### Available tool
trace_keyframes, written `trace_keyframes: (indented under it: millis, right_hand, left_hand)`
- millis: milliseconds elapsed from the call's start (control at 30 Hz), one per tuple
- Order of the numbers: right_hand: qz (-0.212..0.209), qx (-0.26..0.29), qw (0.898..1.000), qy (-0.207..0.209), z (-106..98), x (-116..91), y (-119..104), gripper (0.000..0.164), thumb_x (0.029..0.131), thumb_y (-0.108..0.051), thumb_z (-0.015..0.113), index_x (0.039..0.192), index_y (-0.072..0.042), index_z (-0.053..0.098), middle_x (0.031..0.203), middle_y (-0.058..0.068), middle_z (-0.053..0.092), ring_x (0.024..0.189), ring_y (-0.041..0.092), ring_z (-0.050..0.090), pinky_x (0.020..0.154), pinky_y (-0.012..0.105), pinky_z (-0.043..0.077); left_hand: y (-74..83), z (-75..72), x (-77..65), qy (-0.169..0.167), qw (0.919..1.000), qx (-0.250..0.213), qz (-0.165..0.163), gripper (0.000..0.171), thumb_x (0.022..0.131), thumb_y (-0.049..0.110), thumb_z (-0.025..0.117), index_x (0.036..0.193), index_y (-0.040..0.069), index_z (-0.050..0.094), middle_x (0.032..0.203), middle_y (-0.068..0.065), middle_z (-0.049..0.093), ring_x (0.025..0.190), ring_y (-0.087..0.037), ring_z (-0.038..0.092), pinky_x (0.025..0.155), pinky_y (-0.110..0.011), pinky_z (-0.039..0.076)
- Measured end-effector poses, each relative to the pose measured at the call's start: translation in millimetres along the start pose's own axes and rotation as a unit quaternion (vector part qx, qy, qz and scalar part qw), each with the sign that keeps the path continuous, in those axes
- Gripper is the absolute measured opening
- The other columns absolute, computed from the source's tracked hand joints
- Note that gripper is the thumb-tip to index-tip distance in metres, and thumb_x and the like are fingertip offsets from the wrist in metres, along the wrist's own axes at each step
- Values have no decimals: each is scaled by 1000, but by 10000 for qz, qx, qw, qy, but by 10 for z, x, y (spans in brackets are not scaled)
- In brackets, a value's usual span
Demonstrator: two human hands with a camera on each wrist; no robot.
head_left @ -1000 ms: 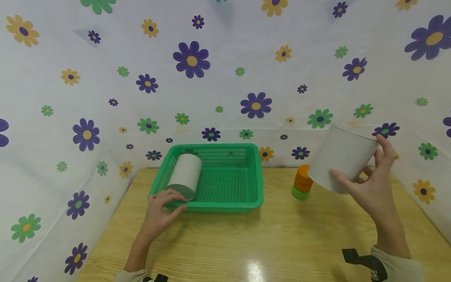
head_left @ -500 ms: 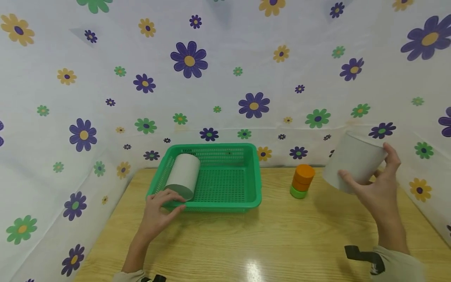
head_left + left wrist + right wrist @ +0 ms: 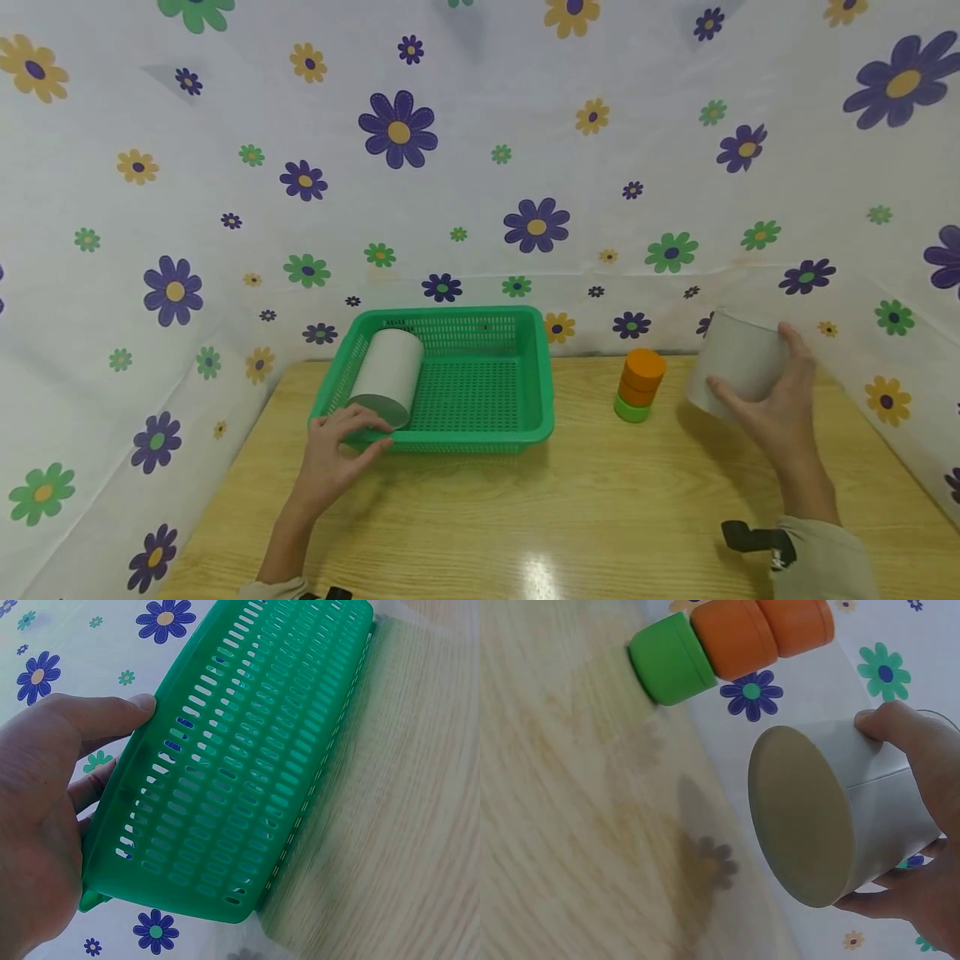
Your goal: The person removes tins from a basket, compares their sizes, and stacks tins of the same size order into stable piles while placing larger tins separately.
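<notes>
My left hand (image 3: 330, 462) pinches the front rim of a green plastic basket (image 3: 480, 436) near its left corner. In the left wrist view the thumb lies on the outside of the slotted basket wall (image 3: 217, 780), with fingers behind it. A white cylinder (image 3: 390, 371) lies on its side in the basket's left part. My right hand (image 3: 783, 421) grips another white cylinder (image 3: 735, 362), thumb on one side and fingers on the other. It is held tilted over the table's right side; its round beige end (image 3: 802, 817) faces down toward the tabletop in the right wrist view.
Left of the held cylinder stands a small stack: two orange pieces (image 3: 642, 379) on a green one (image 3: 632, 407). The wooden table (image 3: 600, 517) ends at the back against a flower-printed white cloth (image 3: 465, 192), which also hangs along both sides.
My right hand first carries the cylinder rightward, away from the stack, then lowers it and brings it slightly back left. My left hand stays on the basket rim.
</notes>
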State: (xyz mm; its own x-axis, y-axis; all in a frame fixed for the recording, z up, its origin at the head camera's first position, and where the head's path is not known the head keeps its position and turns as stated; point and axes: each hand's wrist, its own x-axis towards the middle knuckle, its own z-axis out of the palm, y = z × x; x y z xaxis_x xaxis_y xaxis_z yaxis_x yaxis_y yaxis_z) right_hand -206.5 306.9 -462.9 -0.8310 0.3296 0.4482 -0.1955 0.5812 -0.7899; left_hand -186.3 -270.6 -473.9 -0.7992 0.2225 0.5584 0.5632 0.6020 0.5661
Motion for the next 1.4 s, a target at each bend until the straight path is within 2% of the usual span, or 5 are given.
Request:
trace_keyframes:
  millis: [200,533,833,1133,1400]
  right_hand:
    - [-31,-288,9994,-179,76,-17,95,113,77,-10,85,163,-24,13,153,29,22,134,56,32,92,82,33]
    - [-166,-325,9993,-35,100,-32,191,118,72,-4,87,163,-23,14,155,27,23,137,55,31,96,81,30]
    - [-111,-403,9991,32,108,-30,200,119,75,-4,87,164,-25,11,159,23,23,140,53,31,100,79,28]
    - [-2,-575,9983,46,120,-58,259,122,75,-1,88,164,-25,9,162,26,21,145,53,26,106,76,24]
    - [-232,-813,9964,77,133,-69,309,101,80,1,85,160,-15,25,149,34,32,136,55,35,97,77,35]
  left_hand:
    - [-12,3,-6,-6,10000,-53,13,23,80,11,87,94,25,76,100,10,70,97,-13,61,83,-45,23]
    - [-7,6,2,23,10000,-57,44,24,80,10,88,94,24,76,100,12,69,97,-13,61,83,-46,24]
    - [-8,3,3,41,10000,-64,63,23,79,8,88,94,21,76,100,11,70,97,-13,61,83,-46,22]
    - [-23,8,-9,39,10000,-25,58,24,79,9,88,94,24,76,100,12,69,97,-12,61,83,-46,22]
    - [-8,5,-8,30,9999,-20,94,23,80,9,88,94,23,76,100,10,70,96,-13,62,84,-46,23]
